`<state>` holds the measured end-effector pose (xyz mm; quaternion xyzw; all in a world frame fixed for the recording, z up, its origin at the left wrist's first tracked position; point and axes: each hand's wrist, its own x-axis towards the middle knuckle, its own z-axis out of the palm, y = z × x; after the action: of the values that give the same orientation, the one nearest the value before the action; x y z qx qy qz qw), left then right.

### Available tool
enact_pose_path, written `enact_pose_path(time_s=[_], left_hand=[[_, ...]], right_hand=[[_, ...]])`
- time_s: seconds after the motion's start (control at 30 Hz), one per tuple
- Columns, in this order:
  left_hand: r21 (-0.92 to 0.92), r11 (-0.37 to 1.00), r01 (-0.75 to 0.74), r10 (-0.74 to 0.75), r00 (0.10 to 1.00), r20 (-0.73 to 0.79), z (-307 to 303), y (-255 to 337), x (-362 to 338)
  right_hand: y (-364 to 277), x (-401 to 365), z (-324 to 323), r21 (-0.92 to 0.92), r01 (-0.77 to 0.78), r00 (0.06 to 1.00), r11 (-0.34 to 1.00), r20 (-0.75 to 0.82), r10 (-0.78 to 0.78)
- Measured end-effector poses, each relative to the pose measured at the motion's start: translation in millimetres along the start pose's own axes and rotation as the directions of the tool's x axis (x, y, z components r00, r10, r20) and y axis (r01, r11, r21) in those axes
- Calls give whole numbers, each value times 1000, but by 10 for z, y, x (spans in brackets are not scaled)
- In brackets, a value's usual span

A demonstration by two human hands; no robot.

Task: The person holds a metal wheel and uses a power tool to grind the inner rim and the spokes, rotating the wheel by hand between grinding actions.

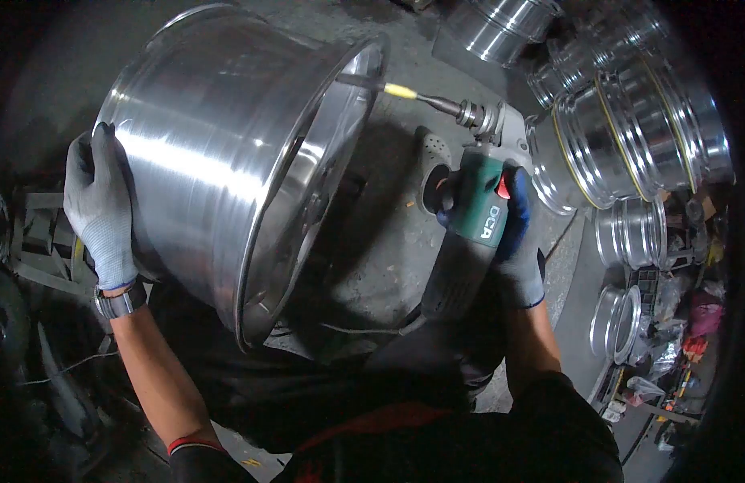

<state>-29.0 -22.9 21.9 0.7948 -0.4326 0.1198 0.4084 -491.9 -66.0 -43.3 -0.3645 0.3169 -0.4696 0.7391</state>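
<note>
A large polished metal wheel rim [203, 137] lies tilted on its side in front of me, over my legs. My left hand [100, 189], in a grey glove, grips its left edge, with the fingertips curled against the lip. My right hand [511, 225], in a grey and dark blue glove, is wrapped round the body of a green and black DCA angle grinder [479, 201] with a red switch. From the grinder's head a metal shaft with a yellow band [401, 91] points left. Its dark tip overlaps the right-hand lip of the wheel rim.
More shiny wheel rims [622, 133] are stacked at the right and top right. Plastic bags [666, 354] and small items lie at the far right. A power cord [364, 330] runs below the grinder. A metal frame [47, 241] stands at the left. A grey clog [434, 157] shows on the floor.
</note>
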Motion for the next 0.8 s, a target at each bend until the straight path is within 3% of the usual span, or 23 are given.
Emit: enact_pose_path(time_s=[0.03,0.1,0.2,0.3,0.37,0.6,0.8], left_hand=[[13,1000,5,-5,1000,-13,-2,28,-10],[29,1000,11,-10,1000,-26,-8,27,-12],[-28,1000,12,-11,1000,10,7,-40,14],[62,998,-3,7,998,-67,31,-64,14],[-10,1000,25,-25,1000,1,-4,10,-8],[7,1000,21,-21,1000,-3,-1,2,8],[15,1000,-2,2,1000,-23,3,-19,-12]], right_hand=[[-19,-21,41,-1,0,1000,1000,1,0],[-72,-80,154,-169,-13,996,986,-85,-1],[-17,-72,101,-7,-15,997,1000,-74,15],[-11,-33,64,8,-2,997,1000,-73,3],[3,-39,22,-6,-7,999,1000,-45,7],[15,-35,78,46,10,999,999,-45,-8],[-30,-90,99,-110,-14,995,994,-102,3]])
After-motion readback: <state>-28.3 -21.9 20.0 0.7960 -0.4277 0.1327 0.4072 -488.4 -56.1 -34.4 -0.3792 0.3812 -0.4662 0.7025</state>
